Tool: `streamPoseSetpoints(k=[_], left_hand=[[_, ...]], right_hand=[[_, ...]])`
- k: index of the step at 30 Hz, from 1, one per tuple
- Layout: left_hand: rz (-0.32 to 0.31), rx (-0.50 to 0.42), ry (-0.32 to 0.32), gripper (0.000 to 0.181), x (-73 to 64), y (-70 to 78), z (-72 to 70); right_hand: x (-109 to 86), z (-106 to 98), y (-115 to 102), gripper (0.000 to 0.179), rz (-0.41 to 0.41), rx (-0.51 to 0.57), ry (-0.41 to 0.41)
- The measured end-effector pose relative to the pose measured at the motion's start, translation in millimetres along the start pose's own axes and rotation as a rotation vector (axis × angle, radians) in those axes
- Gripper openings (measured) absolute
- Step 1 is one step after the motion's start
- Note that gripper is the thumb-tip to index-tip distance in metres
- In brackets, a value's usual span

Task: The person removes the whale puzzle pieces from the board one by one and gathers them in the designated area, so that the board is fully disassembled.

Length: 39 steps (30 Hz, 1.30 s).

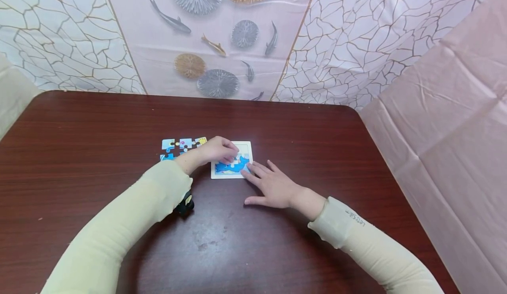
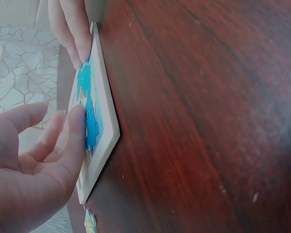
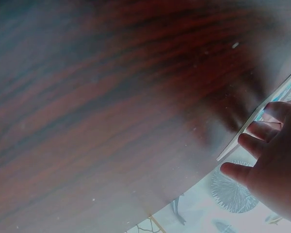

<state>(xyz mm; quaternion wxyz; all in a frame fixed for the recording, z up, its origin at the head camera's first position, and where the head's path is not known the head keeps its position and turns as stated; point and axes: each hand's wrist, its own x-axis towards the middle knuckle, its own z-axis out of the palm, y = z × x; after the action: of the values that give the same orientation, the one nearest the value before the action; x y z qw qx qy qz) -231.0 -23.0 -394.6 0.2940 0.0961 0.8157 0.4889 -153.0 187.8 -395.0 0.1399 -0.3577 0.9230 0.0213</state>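
A puzzle board [image 1: 247, 148] with a pale border and a blue sea-animal picture lies flat on the table. My left hand [image 1: 217, 148] is over its left part, fingers bent down to it. In the left wrist view, the left hand's [image 2: 36, 170] thumb tip touches the blue picture, and the other fingers stand apart; no piece shows between them. My right hand [image 1: 275, 187] lies spread at the board's right side, its fingertips on the border and picture. Some of the picture is hidden by the hands.
Several loose jigsaw pieces [image 1: 168, 144] lie left of the board, partly behind the left forearm. The dark wooden table [image 1: 119, 122] ends at a patterned curtain [image 1: 214, 25] at the back. A pale cloth [image 1: 447, 122] hangs along the right.
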Motion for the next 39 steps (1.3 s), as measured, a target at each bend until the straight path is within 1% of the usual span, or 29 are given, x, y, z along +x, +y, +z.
streamPoseSetpoints(k=[7, 14, 18, 26, 29, 34, 39], left_hand=[[-0.020, -0.009, 0.038, 0.033, -1.2, 2.4, 0.0], [-0.016, -0.056, 0.006, 0.033, -1.7, 2.2, -0.9], [-0.033, -0.056, 0.005, 0.034, -1.4, 2.0, -0.5], [-0.058, -0.097, 0.010, 0.034, -1.9, 4.6, 0.2], [-0.043, -0.060, 0.007, 0.035, -1.4, 4.7, 0.7], [-0.020, 0.030, -0.006, 0.036, 0.3, 3.6, 1.2], [-0.010, 0.077, 0.013, 0.031, -0.6, 5.6, 2.8]], right_hand=[[0.3, -0.5, -0.7, 0.081, 0.001, -0.003, -0.004], [0.1, -1.0, -0.8, 0.080, -0.004, -0.007, 0.004], [0.0, -1.1, -1.0, 0.080, -0.002, -0.005, 0.003], [-0.3, -1.3, -0.8, 0.080, -0.004, -0.009, 0.004], [-0.2, -1.6, -0.8, 0.080, -0.004, -0.010, 0.003], [-0.2, -1.8, -1.3, 0.080, -0.001, -0.008, -0.001], [-0.4, -1.8, -1.6, 0.080, 0.000, -0.009, -0.001]])
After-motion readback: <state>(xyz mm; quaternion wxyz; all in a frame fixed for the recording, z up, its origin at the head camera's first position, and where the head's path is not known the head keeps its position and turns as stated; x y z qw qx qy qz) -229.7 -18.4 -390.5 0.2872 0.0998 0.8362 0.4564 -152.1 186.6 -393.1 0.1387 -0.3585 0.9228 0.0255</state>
